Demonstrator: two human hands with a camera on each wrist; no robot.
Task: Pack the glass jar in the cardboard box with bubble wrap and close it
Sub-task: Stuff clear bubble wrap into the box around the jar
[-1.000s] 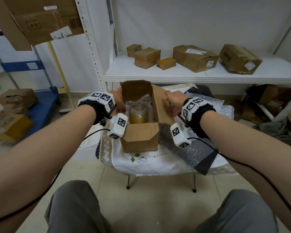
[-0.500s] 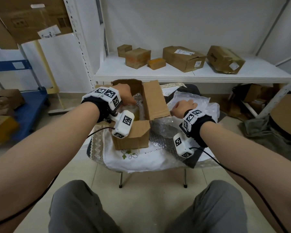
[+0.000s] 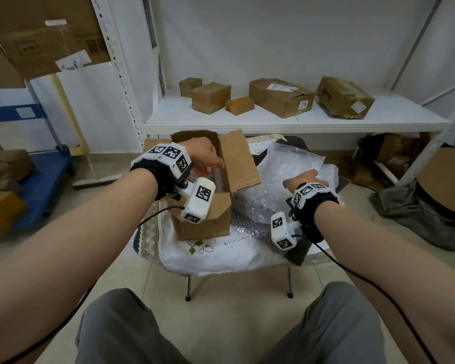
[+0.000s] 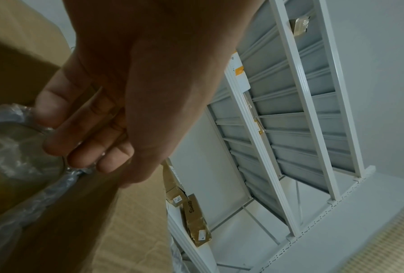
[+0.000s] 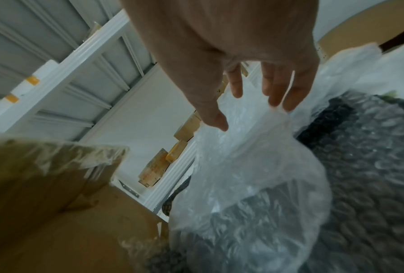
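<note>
Cardboard first: our one cardboard box stands open on the small cloth-covered table, four flaps still up. Loose bubble wrap lies in a heap just beside it on the right. Inside the box sits the single glass jar, already lined round with wrap. So we judge the jar placed and partly cushioned; topping it with more wrap and folding the flaps remain. Our left hand reaches into the box, fingers loosely curled on the jar's rim and the wrap round it, gripping nothing that we can tell. Our right hand is spread, fingertips touching the loose wrap, not yet pinching it.
</note>
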